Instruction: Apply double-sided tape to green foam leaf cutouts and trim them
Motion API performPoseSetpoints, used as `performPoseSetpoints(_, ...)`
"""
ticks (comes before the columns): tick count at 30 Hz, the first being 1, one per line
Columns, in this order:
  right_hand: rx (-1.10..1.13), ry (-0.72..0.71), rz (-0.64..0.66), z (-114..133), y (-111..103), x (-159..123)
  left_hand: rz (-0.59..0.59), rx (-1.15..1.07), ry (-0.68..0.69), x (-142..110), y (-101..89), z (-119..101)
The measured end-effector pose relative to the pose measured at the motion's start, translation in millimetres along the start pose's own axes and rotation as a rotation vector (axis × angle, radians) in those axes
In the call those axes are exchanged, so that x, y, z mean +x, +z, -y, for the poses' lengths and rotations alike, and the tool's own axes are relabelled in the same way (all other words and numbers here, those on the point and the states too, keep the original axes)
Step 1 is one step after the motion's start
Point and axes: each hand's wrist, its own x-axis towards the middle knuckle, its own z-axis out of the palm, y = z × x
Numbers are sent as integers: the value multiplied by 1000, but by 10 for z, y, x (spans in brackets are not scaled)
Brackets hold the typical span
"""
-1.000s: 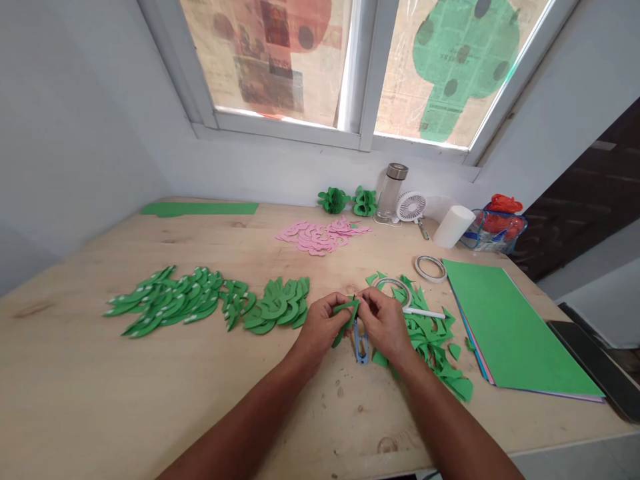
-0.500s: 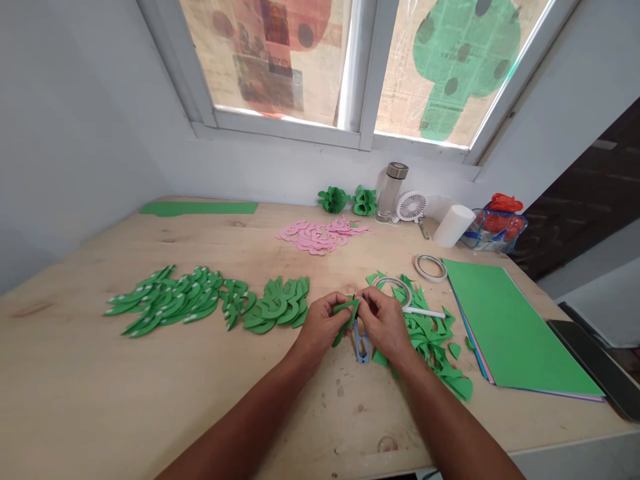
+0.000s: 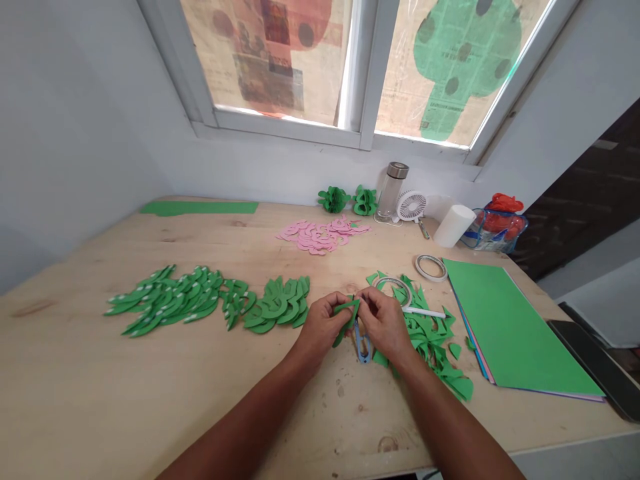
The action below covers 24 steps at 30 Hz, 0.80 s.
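A folded green paper piece (image 3: 345, 323) is pinched between the thumb and fingers of my left hand (image 3: 320, 328). My right hand (image 3: 384, 321) is closed, its fingertips pinching at the upper right corner of that piece. Just below the fingertips, between both hands, are blue snips (image 3: 363, 348); whether a finger holds them I cannot tell. Left of my hands lies a pile of curved green paper cutouts (image 3: 280, 307). Green paper scraps (image 3: 430, 340) spread beside and under my right hand, with a tape roll (image 3: 407, 288) and a white pen (image 3: 425, 311) on them.
Green cutouts with white patches (image 3: 175, 297) lie at left, pink cutouts (image 3: 320, 237) farther back. Two green paper ornaments (image 3: 333, 200), a glass bottle (image 3: 391, 193) and a small fan (image 3: 411, 207) stand by the wall. Coloured sheets (image 3: 515, 327) and another tape roll (image 3: 431, 258) are at right.
The blue snips have shifted very slightly to the right. Both hands and the green paper piece stay almost in the same place.
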Motion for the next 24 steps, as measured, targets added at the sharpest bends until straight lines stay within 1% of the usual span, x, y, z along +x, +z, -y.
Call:
performPoseSetpoints(12,-26,21,39,14,-8,-1,9,18,-1,7,-7,16)
performPoseSetpoints(18,-33,20,36,28,-13,-2,-1,-15,1,-10,13,-9)
performPoseSetpoints(24,-34,9,29,18,-4,-3,3,2,-2,9,-1,22)
